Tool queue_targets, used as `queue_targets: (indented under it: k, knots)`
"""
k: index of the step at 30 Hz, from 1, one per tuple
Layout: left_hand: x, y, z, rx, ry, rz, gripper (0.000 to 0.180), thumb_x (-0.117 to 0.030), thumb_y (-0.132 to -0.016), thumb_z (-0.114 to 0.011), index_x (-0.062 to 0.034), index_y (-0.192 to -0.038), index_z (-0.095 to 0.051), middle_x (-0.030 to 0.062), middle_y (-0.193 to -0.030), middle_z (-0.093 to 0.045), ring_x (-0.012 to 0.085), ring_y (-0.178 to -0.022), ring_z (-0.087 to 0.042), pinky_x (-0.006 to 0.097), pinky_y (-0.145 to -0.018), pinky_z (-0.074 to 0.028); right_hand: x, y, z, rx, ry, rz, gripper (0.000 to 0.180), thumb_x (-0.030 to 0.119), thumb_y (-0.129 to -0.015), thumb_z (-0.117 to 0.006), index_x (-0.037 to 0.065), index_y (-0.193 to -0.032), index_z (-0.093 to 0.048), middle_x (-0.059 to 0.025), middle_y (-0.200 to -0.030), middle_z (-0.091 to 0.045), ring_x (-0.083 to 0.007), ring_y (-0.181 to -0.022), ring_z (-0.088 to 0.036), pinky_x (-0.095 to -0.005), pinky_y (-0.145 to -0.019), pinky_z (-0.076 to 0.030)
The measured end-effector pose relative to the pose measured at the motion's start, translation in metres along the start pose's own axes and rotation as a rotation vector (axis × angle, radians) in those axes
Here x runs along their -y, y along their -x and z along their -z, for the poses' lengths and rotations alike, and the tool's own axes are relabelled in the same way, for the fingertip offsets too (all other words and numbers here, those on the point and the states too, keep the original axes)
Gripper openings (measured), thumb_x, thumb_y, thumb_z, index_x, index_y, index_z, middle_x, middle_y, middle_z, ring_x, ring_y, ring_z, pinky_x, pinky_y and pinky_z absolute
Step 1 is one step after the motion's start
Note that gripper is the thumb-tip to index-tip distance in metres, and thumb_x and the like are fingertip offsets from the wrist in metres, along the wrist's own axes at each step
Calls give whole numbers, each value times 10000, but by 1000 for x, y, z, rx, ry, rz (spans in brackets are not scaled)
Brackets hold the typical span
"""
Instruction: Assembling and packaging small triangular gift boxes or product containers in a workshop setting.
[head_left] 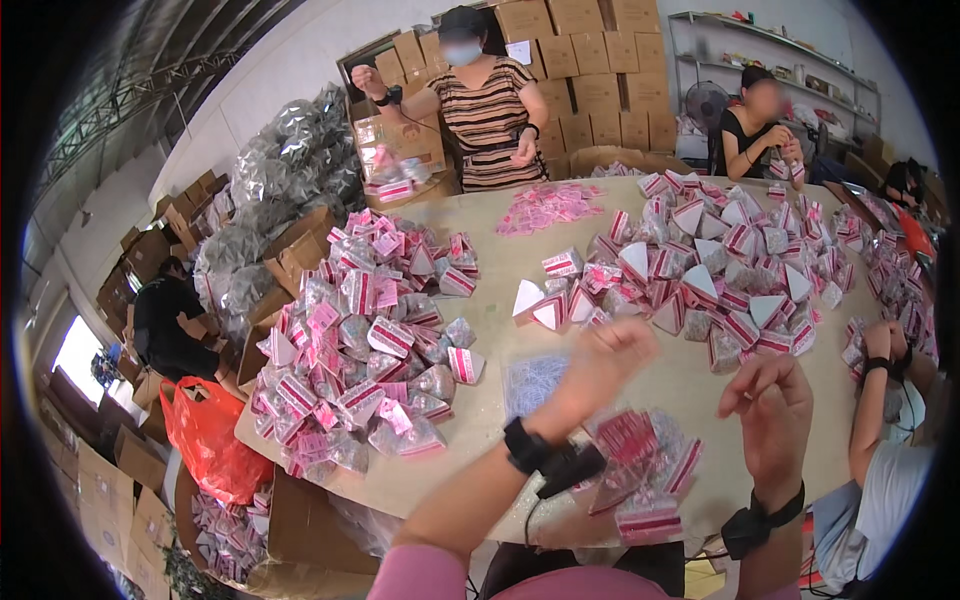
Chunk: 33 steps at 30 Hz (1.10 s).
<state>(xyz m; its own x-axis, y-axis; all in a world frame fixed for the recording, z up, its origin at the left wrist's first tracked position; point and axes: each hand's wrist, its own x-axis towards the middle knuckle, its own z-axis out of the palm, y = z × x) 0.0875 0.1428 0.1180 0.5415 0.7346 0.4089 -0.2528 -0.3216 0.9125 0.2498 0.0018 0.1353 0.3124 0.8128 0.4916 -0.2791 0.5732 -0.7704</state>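
Several packets lie between hands.

**Even daylight, blurred hands, curved edges**

The room is evenly and brightly lit; a blown-out window is seen at far left. Shadows are kept soft. Both raised hands are smeared by motion blur. Straight lines are bent toward the black fisheye rim.

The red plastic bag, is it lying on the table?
No, the red plastic bag sits below the table edge, beside its left corner, next to cardboard boxes.
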Motion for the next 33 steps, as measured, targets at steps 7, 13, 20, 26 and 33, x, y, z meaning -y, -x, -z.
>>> queue_targets:
  k: [7, 13, 20, 26, 33]
  knots:
    - [-45, -97, 169, -403, -56, -49, 75, -36, -831, -520, -38, -831, -595, -31, -571, -471, 54, -429, -361, 199, -402, -255, -31, 17, 36, -95, 42, -227, 278, 251, -863, -614, 9, -822, -484, -96, -695, -563, -163, -552, -560, -255, -495, -455]
    - [-35, -111, 257, -522, -485, -30, 103, -104, -851, -556, -43, -768, -568, -8, -553, -484, 64, -442, -398, 211, -415, -289, -53, 22, 53, -227, 48, -338, 175, 158, -861, -572, 6, -827, -493, -97, -686, -572, -150, -536, -551, -248, -484, -450]
    - [80, -50, 306, -663, -685, 161, 165, -111, -819, -555, -13, -686, -564, 19, -561, -531, 85, -485, -477, 228, -434, -362, -77, 46, 61, -217, 101, -556, 101, 90, -846, -538, 1, -801, -519, -102, -675, -590, -157, -544, -562, -253, -490, -454]
    - [105, -46, 256, -465, -448, 298, 102, -77, -817, -564, 1, -756, -587, 30, -608, -563, 82, -506, -503, 214, -467, -411, -88, 54, 78, -306, 37, -648, 63, 55, -843, -527, 0, -813, -523, -104, -699, -594, -158, -551, -565, -266, -498, -464]
    - [133, 7, 170, -263, -685, 311, 93, -70, -809, -562, 16, -833, -590, 74, -708, -604, 140, -617, -564, 257, -562, -448, -98, 73, 83, -204, 84, -784, 53, 39, -851, -510, -3, -819, -517, -104, -711, -597, -159, -566, -572, -267, -506, -470]
